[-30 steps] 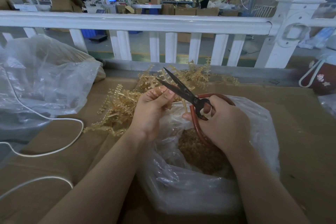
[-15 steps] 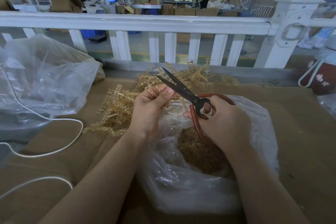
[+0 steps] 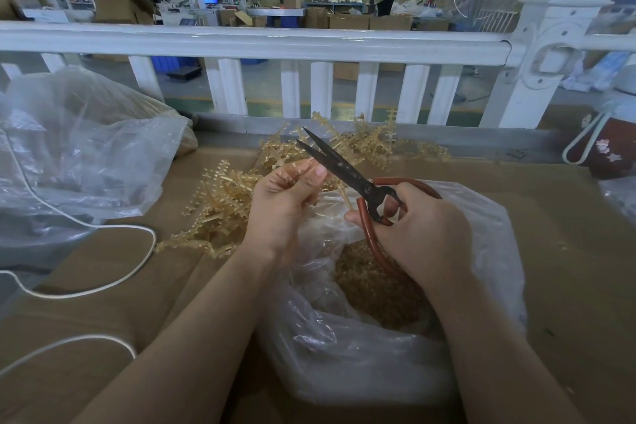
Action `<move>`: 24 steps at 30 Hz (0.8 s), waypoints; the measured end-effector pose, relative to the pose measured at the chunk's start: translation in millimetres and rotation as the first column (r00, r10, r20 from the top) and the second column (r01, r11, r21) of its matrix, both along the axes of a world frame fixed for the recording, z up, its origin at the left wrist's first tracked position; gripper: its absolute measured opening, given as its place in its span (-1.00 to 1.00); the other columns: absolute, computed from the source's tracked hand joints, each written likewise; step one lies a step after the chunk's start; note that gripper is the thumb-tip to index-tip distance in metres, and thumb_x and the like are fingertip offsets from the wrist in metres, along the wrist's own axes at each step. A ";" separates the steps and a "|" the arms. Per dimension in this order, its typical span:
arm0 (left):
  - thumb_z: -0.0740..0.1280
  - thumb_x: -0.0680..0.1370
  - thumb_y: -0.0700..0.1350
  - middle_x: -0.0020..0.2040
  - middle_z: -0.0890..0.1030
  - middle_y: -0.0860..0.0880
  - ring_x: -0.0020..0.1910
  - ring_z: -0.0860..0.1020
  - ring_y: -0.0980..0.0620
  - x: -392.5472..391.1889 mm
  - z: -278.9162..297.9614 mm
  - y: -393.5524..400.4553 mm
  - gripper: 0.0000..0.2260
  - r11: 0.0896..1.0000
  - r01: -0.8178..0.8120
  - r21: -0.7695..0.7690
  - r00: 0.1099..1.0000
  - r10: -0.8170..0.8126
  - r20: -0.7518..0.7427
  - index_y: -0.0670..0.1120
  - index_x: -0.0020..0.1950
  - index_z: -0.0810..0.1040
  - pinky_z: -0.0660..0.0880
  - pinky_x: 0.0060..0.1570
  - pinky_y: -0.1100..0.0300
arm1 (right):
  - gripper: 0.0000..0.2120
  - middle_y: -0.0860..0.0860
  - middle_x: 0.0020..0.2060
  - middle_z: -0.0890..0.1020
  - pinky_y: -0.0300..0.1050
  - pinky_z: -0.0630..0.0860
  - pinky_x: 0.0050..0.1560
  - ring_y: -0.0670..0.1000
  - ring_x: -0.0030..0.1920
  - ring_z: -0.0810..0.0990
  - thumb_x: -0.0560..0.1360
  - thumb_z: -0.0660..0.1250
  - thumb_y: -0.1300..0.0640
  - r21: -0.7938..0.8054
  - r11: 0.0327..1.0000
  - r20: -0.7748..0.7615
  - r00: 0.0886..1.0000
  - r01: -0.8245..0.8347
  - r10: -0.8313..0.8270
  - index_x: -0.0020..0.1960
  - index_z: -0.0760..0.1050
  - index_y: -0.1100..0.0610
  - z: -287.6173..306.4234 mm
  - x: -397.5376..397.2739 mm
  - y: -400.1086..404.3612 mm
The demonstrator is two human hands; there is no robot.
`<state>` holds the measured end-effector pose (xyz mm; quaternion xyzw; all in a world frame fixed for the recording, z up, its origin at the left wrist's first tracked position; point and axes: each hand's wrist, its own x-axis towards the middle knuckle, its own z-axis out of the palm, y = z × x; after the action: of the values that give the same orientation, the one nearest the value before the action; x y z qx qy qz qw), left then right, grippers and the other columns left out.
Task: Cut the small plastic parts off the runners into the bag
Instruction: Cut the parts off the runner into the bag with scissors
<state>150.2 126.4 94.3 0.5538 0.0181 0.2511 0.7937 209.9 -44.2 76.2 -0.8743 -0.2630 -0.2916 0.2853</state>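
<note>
Head view: I count one pair of scissors, blades parted, gripped in my right hand; my left hand pinches one runner at the blades. One open bag sits under both hands; the runner heap lies beyond my left.

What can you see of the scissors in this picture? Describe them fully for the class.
The scissors have dark, worn-looking metal blades and big reddish-brown loop handles. The blades stand open, tips pointing up and away, above the clear bag. The right hand grips the handles; the left hand holds a runner beside the blades.
</note>
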 end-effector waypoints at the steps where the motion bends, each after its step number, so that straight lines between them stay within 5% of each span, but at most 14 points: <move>1: 0.40 0.51 -0.20 -0.32 0.40 -0.06 -0.38 0.30 0.11 0.7 -0.8 0.6 -0.87 1.000 0.004 0.010 1.000 -0.004 -0.014 -0.27 -0.05 0.57 0.39 -0.23 0.32 | -0.41 -0.14 -0.43 0.53 -0.11 0.55 -0.37 -0.07 -0.43 0.50 0.33 0.24 -0.53 0.002 1.000 -0.017 1.000 -0.002 0.002 -0.30 0.48 0.03 0.1 -0.1 0.2; 7: 0.40 0.48 -0.29 -0.25 0.55 -0.10 -0.32 0.47 0.09 1.0 -1.1 -3.6 -0.94 0.990 0.132 -0.046 0.991 -0.133 -0.023 -0.25 -0.08 0.56 0.47 -0.21 0.27 | -0.59 -0.08 -0.35 0.65 -0.03 0.61 -0.25 -0.03 -0.33 0.60 0.43 0.44 -0.29 0.110 0.991 -0.167 0.982 -0.074 0.091 -0.17 0.64 0.09 -1.0 0.6 3.7; 14: 0.45 0.41 -0.20 -0.26 0.60 0.00 -0.29 0.49 0.08 0.1 0.1 -6.0 -0.89 0.994 0.107 -0.030 0.991 -0.110 -0.082 -0.09 -0.08 0.63 0.45 -0.20 0.23 | -0.71 -0.18 -0.45 0.54 -0.18 0.48 -0.35 -0.11 -0.37 0.54 0.46 0.39 -0.14 0.328 0.936 -0.191 0.962 -0.124 0.195 -0.20 0.64 0.07 3.3 0.0 5.0; 24: 0.45 0.44 -0.16 -0.31 0.50 -0.07 -0.35 0.40 0.08 1.4 -1.8 -0.6 -0.93 1.000 0.016 0.014 1.000 -0.016 -0.010 -0.14 -0.20 0.62 0.47 -0.26 0.28 | -0.52 -0.28 -0.31 0.56 -0.40 0.33 -0.32 -0.26 -0.29 0.49 0.32 0.31 -0.49 0.140 0.988 -0.196 0.977 -0.056 0.083 -0.11 0.56 -0.09 0.6 2.7 0.4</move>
<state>151.6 125.7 92.5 0.5605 0.0160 0.2422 0.7918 212.7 -43.8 76.7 -0.8683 -0.2433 -0.2086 0.3786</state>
